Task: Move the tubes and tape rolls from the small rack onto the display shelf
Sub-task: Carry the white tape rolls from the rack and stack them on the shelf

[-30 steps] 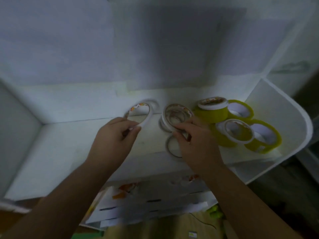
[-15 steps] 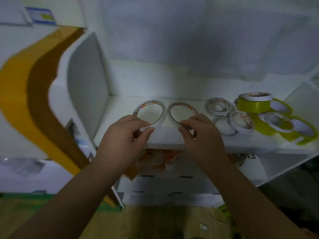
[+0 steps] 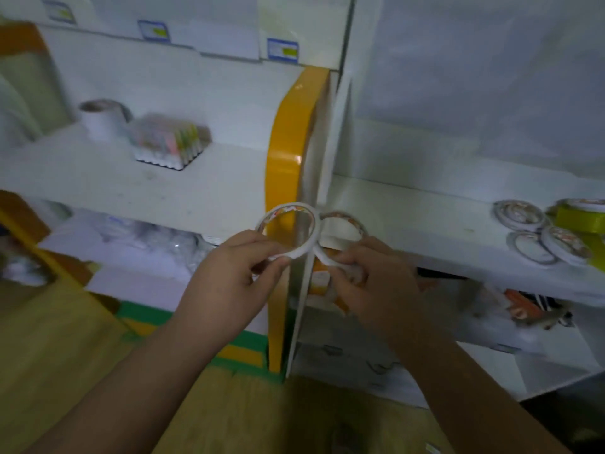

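My left hand (image 3: 229, 276) pinches a thin white tape roll (image 3: 289, 253) by its lower rim, holding it upright. A second thin tape roll (image 3: 352, 221) stands upright in my right hand (image 3: 376, 283), which grips it the same way. Both rolls hang in the air side by side in front of the yellow divider panel (image 3: 288, 142), between the small rack (image 3: 409, 217) on the right and the display shelf (image 3: 137, 188) on the left. Several white tape rolls (image 3: 520, 216) and yellow rolls (image 3: 579, 217) lie on the rack at the far right.
On the display shelf stand a white roll (image 3: 100, 121) and a clear box of coloured tubes (image 3: 168, 142). Price tags (image 3: 281, 49) line the shelf edge above. Bagged goods (image 3: 157, 240) fill the lower left shelf, packets (image 3: 530, 309) the lower rack level. Wooden floor lies below.
Both hands lifted a tape roll each off the rack and carried them left. The view swung left with them, so the rack's rolls now sit at the far right.
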Available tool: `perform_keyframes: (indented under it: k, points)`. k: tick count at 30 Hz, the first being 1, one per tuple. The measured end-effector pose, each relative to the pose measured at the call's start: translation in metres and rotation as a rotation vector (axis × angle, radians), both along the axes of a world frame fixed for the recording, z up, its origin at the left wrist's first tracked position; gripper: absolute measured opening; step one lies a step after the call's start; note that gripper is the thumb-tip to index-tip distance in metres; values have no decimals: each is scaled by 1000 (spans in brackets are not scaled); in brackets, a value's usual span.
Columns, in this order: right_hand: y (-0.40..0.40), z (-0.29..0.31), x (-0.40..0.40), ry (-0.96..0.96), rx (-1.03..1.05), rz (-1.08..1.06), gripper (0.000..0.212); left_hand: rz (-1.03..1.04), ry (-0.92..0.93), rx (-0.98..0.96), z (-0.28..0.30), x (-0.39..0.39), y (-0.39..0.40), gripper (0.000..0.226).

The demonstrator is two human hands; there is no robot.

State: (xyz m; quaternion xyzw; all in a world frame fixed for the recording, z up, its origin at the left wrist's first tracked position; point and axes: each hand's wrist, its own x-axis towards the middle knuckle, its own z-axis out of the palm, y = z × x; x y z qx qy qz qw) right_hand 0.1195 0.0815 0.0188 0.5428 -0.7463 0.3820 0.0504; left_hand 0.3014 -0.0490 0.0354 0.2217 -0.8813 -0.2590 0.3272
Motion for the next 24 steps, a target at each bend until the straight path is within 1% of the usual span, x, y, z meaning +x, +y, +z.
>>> perform_keyframes:
  k: [4,7,9,15,21,24]
  points:
    - [-34,-9,45,-3,103,131,7,111,-5,-5,-6,49,-30,10]
    - [-63,-9,72,-21,134,243,8,220,-25,-23,-10,77,-55,8]
    - [-87,-8,82,-48,121,278,7,274,-38,-32,-12,91,-74,9]
    - [-177,-14,91,-78,34,285,5,356,-87,-67,-20,107,-145,9]
    - [-264,-17,92,-138,-11,256,13,356,-114,-68,-13,98,-228,10]
    - [-301,-11,92,-124,-17,251,13,352,-105,-78,-6,91,-267,9]
